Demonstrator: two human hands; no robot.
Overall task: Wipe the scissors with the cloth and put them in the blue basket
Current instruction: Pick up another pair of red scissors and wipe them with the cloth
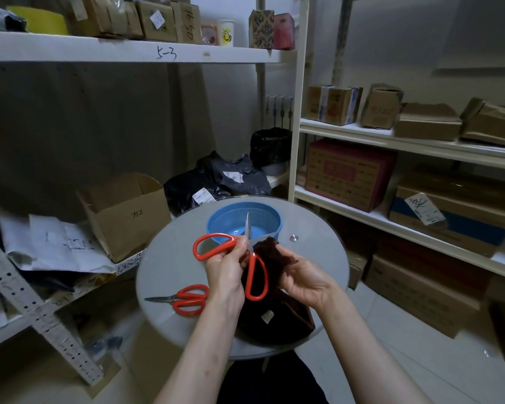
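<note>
L hand (pixel 226 268) fingers clamped near pivot of red-handled steel scissors (pixel 230 239), blades spread, R hand (pixel 303 275) fingers pinching dark maroon cloth (pixel 270 258) onto one blade, over round glass table (pixel 312 258), just in front of blue plastic mesh basket (pixel 270 217), 2nd red scissors (pixel 190 298) lying at left on table

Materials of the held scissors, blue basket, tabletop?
The held scissors: shiny metal blades; glossy orange-red handles, probably plastic. The blue basket: moulded plastic, judging by its finely perforated wall. The tabletop: seemingly frosted glass, smooth and pale, with a metal stud.
</note>
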